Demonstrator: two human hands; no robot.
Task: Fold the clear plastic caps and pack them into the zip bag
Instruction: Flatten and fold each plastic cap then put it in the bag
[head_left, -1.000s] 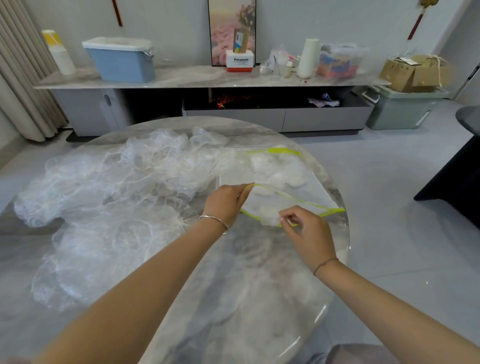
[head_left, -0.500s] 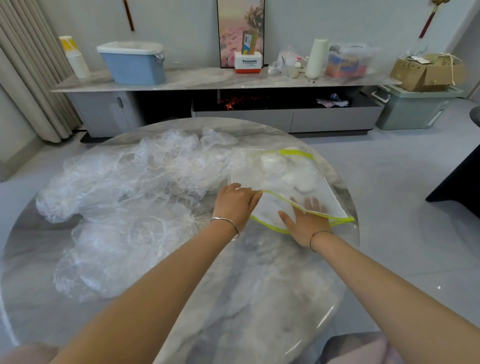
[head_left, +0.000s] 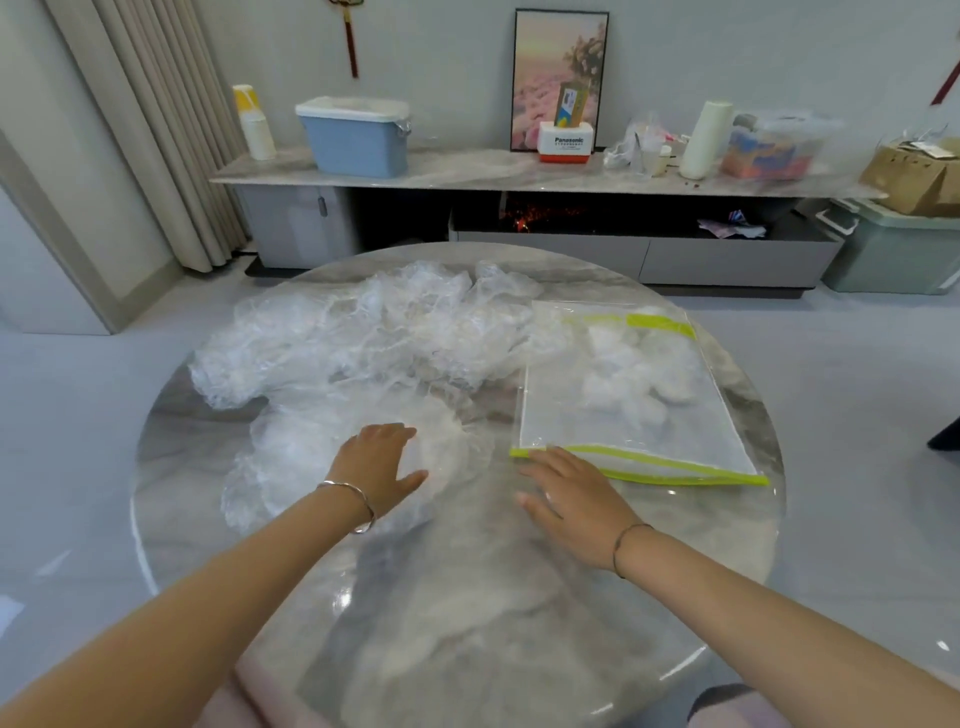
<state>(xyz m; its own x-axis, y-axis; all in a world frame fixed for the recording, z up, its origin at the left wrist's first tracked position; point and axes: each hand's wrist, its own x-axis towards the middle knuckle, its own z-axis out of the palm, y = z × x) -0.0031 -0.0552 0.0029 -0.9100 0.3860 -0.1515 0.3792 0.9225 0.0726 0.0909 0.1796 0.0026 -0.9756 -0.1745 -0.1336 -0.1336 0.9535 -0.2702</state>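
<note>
Touching caps (head_left: 337, 358), left grip (head_left: 379, 462) flat.

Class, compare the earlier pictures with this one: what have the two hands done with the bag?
Both hands have let go of the zip bag. The left hand moved left onto the loose caps; the right hand drew back to the bag's near corner. The caps inside stayed put.

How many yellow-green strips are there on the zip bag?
2. The near strip lies along the edge of the zip bag closest to the right hand; the far strip crosses its far end. None seems hidden.
</note>
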